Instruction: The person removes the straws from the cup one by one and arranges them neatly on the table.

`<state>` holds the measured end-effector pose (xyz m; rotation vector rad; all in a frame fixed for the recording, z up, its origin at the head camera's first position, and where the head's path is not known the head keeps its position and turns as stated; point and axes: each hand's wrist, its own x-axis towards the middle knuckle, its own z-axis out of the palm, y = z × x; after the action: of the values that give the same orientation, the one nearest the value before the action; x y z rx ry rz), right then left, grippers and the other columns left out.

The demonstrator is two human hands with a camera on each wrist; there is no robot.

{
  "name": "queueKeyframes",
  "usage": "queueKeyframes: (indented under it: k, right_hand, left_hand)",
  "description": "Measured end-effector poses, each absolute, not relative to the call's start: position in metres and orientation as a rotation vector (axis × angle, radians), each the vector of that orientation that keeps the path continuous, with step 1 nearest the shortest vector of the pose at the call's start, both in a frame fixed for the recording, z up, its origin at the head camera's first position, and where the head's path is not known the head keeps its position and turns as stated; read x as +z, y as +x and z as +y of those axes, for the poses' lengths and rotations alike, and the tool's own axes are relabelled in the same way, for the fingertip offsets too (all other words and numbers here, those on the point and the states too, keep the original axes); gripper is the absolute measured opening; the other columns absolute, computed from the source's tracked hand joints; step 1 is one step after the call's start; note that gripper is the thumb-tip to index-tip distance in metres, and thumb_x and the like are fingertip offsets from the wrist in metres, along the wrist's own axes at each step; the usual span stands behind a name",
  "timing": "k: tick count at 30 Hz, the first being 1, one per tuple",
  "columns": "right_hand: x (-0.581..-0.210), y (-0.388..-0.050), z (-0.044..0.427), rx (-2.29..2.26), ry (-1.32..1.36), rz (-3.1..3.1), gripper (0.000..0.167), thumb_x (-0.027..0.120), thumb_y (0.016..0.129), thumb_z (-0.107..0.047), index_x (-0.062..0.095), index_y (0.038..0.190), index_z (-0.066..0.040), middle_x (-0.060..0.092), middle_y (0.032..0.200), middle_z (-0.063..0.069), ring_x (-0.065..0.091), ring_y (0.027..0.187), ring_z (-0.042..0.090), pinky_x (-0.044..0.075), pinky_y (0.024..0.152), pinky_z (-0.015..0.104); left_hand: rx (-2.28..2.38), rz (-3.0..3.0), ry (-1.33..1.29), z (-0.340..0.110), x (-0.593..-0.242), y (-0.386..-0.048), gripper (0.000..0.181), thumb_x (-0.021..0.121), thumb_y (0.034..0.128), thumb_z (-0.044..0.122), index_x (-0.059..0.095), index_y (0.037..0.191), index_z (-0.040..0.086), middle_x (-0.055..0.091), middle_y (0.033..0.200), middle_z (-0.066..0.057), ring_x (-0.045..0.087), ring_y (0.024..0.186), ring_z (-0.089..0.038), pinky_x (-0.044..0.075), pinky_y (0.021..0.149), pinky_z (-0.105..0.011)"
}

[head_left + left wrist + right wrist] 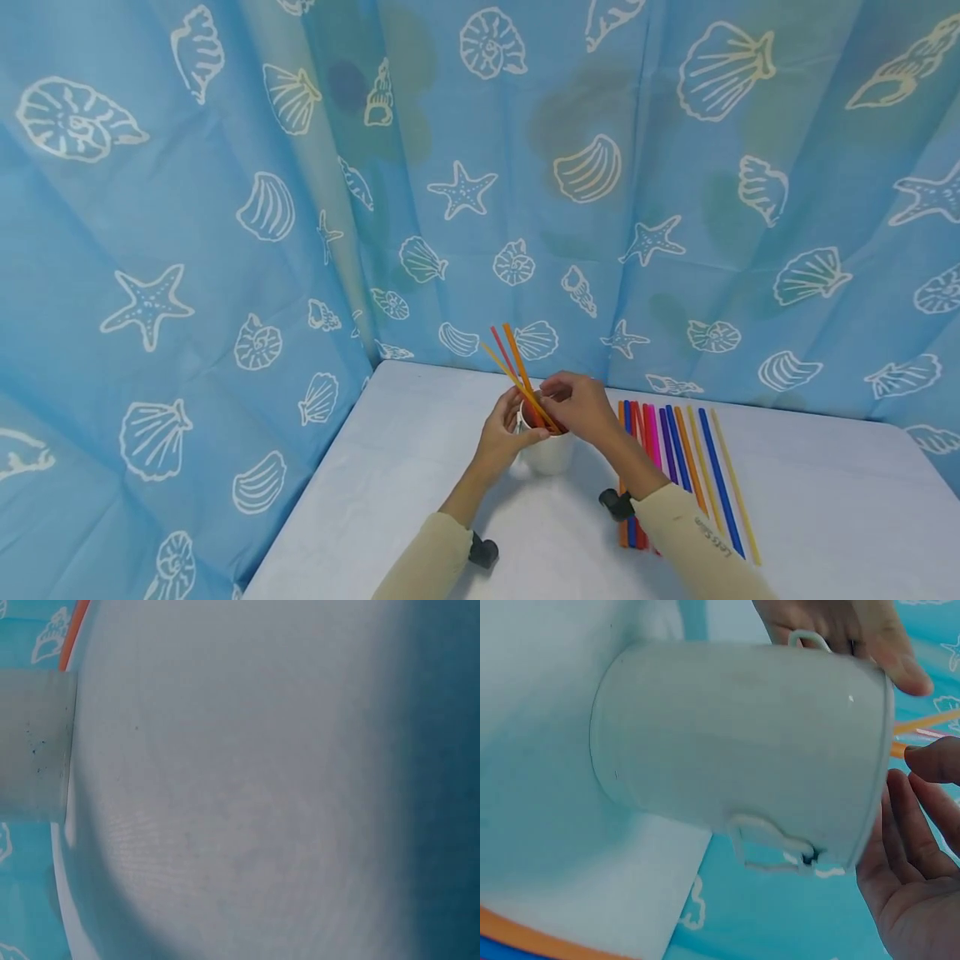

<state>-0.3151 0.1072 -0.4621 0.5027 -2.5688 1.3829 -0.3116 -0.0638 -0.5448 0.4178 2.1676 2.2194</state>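
A white cup with looped sides stands upright on the table. Several straws lean out of its mouth toward the upper left: an orange straw, a red straw and a yellow straw. My left hand holds the cup's left side, its thumb at the rim. Over the opening, my right hand has curled fingers close to the straws. In the right wrist view, the right hand is beside the cup's rim; whether a straw is pinched there cannot be made out.
A row of coloured straws lies right of the cup, partly under the right forearm. White cloth covers the table. A blue shell-patterned curtain hangs behind and to the left. Each wrist carries a small black camera.
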Motion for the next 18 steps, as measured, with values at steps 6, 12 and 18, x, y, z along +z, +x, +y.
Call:
queueKeyframes:
  k: [6, 12, 18]
  right_hand:
    - [-0.466, -0.319, 0.096, 1.403, 0.483, -2.581, 0.015, 0.073, 0.083, -0.01, 0.072, 0.098, -0.007, 0.071, 0.087, 0.002, 0.067, 0.081, 0.017, 0.058, 0.071, 0.036]
    - [-0.471, -0.321, 0.089, 1.401, 0.456, -2.604, 0.016, 0.077, 0.082, -0.011, 0.072, 0.097, -0.006, 0.071, 0.087, 0.002, 0.067, 0.081, 0.017, 0.058, 0.076, 0.038]
    - [-0.474, -0.321, 0.086, 1.402, 0.436, -2.598, 0.014, 0.078, 0.082, -0.009, 0.073, 0.095, -0.007, 0.07, 0.084, 0.001, 0.067, 0.078, 0.016, 0.058, 0.074, 0.036]
  left_hand:
    - [2.224, 2.171, 0.457, -0.065, -0.546, -0.313, 0.085, 0.082, 0.0808, 0.024, 0.033, 0.151, 0.02, 0.045, 0.147, 0.005, 0.037, 0.138, -0.011, 0.026, 0.115, -0.03]
    - [2.213, 2.174, 0.436, -0.065, -0.55, -0.314, 0.091, 0.083, 0.0777, 0.03, 0.031, 0.152, 0.018, 0.043, 0.148, 0.004, 0.037, 0.137, -0.01, 0.026, 0.114, -0.027]
    - [2.227, 2.154, 0.428, -0.065, -0.548, -0.314, 0.092, 0.084, 0.0776, 0.025, 0.031, 0.152, 0.013, 0.044, 0.148, 0.002, 0.036, 0.138, -0.011, 0.025, 0.115, -0.028]
